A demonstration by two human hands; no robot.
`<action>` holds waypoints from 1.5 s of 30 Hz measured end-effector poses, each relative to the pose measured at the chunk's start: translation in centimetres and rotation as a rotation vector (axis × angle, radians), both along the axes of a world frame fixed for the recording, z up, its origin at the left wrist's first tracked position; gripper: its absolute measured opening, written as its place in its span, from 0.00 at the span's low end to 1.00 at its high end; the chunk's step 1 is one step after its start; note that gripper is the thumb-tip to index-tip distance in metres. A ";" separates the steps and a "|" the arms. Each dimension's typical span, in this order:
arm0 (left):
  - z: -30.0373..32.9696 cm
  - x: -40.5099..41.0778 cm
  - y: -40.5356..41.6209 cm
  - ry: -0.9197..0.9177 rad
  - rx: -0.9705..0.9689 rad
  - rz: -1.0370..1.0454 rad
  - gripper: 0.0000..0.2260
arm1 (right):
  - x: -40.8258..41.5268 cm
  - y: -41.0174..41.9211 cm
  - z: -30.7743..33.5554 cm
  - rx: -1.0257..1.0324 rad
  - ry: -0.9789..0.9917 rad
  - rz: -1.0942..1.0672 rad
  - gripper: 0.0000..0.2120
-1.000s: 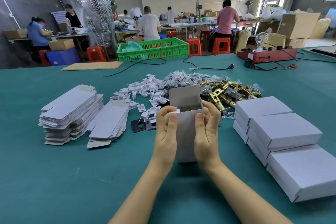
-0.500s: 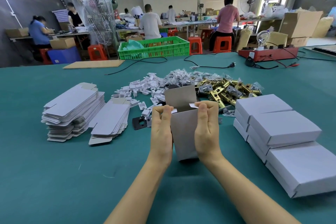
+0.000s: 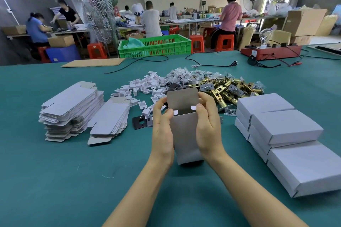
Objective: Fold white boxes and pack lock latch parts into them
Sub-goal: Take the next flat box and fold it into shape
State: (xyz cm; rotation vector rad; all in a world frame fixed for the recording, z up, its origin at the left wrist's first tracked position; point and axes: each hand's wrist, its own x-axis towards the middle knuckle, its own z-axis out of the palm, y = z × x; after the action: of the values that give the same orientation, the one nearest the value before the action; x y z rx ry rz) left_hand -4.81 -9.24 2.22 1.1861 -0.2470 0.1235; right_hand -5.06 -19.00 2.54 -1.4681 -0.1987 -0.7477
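Both hands are working one white box (image 3: 186, 134) standing upright at the middle of the counter (image 3: 55, 180), the left hand (image 3: 163, 131) wrapping its left wall and the right hand (image 3: 208, 127) wrapping its right wall, fingers (image 3: 202, 109) curled tight on the cardboard and thumbs pressing the two small side tabs inward. The top lid flap is standing open at twelve o'clock, so this box is looking formed but not yet closed, and whether anything is inside I cannot tell.

Judging the run: at three o'clock finished closed boxes (image 3: 280, 125) are sitting stacked, at least seven by my count, though the lower ones are partly hidden. At nine o'clock two stacks of flat blanks (image 3: 72, 108) are waiting, far too many sheets to count. At one o'clock the brass lock latch parts (image 3: 230, 88) are lying in a heap, dozens of them, with a scatter of small white plastic pieces (image 3: 142, 90) at eleven o'clock and one black plate (image 3: 139, 121) just left of the left hand. Plenty is left to pack
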 end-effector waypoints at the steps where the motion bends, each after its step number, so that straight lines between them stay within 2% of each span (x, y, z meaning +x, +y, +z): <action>1: 0.0 0.1 0.0 0.004 0.001 0.005 0.12 | -0.1 0.0 0.1 0.004 0.003 0.014 0.12; 6: 0.1 0.2 0.2 -0.035 -0.029 -0.003 0.10 | -0.6 0.3 0.5 0.004 -0.030 0.071 0.07; 12: 0.3 0.2 0.1 -0.102 0.022 0.005 0.07 | -0.5 0.0 0.5 -0.005 -0.070 0.049 0.08; 19: 0.4 0.0 0.1 -0.092 0.008 0.015 0.13 | -0.6 0.1 0.3 -0.041 -0.070 0.003 0.14; 23: 0.5 0.1 0.4 -0.018 -0.065 -0.038 0.12 | -0.7 0.4 0.0 -0.085 -0.067 -0.027 0.08; 32: 0.4 -0.1 0.2 -0.024 -0.029 -0.022 0.06 | -0.5 0.2 -0.4 -0.097 -0.062 -0.081 0.03; 40: 0.3 -0.2 0.0 -0.112 0.036 0.027 0.08 | -0.4 0.3 -0.1 -0.145 -0.090 -0.133 0.11; 45: 0.3 -0.2 -0.1 -0.132 0.041 0.047 0.07 | -0.4 0.3 -0.2 -0.134 -0.093 -0.164 0.10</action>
State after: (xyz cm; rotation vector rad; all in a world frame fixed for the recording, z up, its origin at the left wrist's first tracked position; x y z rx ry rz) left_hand -5.05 -9.32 2.49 1.2261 -0.3387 0.2398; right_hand -5.47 -18.69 2.30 -1.5915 -0.2041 -0.9522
